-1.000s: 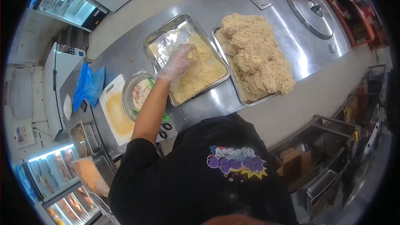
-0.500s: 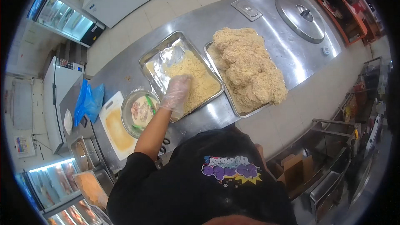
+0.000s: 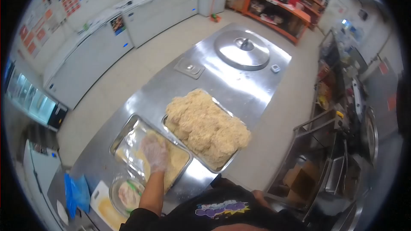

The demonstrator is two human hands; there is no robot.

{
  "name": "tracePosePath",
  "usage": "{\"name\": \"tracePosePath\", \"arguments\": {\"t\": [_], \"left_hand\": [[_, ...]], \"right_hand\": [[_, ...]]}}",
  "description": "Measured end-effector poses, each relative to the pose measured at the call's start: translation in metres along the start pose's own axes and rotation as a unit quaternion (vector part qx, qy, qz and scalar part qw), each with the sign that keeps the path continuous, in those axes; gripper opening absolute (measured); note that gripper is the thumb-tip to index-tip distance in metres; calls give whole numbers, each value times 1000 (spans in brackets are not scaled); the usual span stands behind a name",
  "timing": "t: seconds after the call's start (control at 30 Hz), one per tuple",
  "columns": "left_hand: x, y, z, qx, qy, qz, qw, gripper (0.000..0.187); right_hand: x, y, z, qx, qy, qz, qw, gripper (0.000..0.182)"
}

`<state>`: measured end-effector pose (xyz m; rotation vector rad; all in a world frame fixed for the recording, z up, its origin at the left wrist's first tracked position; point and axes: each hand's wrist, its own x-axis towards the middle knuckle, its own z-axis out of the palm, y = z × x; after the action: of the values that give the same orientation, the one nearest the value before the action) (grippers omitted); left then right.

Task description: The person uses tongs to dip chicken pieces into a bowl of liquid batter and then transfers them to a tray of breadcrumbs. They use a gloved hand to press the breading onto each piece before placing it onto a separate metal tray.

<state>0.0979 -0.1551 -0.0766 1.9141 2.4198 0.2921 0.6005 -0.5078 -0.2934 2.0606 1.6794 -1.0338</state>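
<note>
My left hand [image 3: 155,153], in a clear plastic glove, lies palm down on the yellowish crumbs [image 3: 175,160] in a shallow metal tray [image 3: 186,165]. Its fingers look stretched out, though slightly blurred, and no object shows in them. Right of this tray, a second metal tray [image 3: 214,170] bears a high heap of crumb-coated pieces [image 3: 205,124]. Left of my wrist stands a bowl [image 3: 112,194] with pale, wet pieces [image 3: 128,194] and something green at its edge. Beside my shirt a patch of skin shows, perhaps my right hand or forearm; its fingers are hidden.
A round lid [image 3: 231,51], a small rectangular lid [image 3: 189,67] and a small white device [image 3: 275,68] lie on the steel table [image 3: 150,96]. Near the left end are a blue bag [image 3: 78,192] and a white board [image 3: 100,190]. A metal rack [image 3: 314,122] stands right.
The view has swung up and right, showing more of the room. My left hand has shifted toward the tray's shiny bare part, and its fingers look more stretched out than before.
</note>
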Motion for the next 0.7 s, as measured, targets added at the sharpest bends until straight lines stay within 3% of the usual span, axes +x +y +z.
{"name": "tracePosePath", "arguments": {"t": [0.07,0.13,0.17,0.2,0.23,0.27,0.33,0.4,0.47,0.53,0.57,0.6,0.63,0.7], "left_hand": [[-12,8,-14,-27,-28,-10,999,75],[-5,3,-16,-42,-23,-11,999,74],[-3,-1,-16,-42,-3,2,999,74],[-4,-5,-12,-30,-12,-27,999,72],[3,-6,-8,-19,-23,-56,998,70],[13,-4,-7,-20,-15,-48,999,70],[23,-7,1,-42,34,-124,991,68],[21,-13,9,-52,69,-80,993,70],[23,-13,2,-59,95,-32,993,72],[23,-5,-16,-80,-39,-98,991,74],[22,-8,-15,-80,-25,-93,992,74],[19,-13,-7,-64,-7,-95,993,73],[25,-10,-2,-52,9,-96,994,72],[37,-3,-12,-49,47,-100,993,67]], "right_hand": [[-12,13,19,-30,-107,73,991,22],[17,65,100,-104,-75,-4,992,20],[32,70,115,-202,16,-157,967,19],[49,58,96,16,-87,54,995,18],[41,38,55,238,-188,251,919,18],[22,21,23,200,-150,188,950,19],[2,-1,-17,62,-103,59,991,24],[6,-1,-31,-32,-92,2,995,28],[28,36,16,-149,0,-168,974,31],[57,47,60,-187,-19,-145,972,32],[83,41,67,-220,-27,-130,967,32],[51,4,-12,-190,-147,-132,962,35],[40,-14,-34,-186,-130,-132,965,35],[30,-35,-50,-141,-79,-39,986,40]]}}
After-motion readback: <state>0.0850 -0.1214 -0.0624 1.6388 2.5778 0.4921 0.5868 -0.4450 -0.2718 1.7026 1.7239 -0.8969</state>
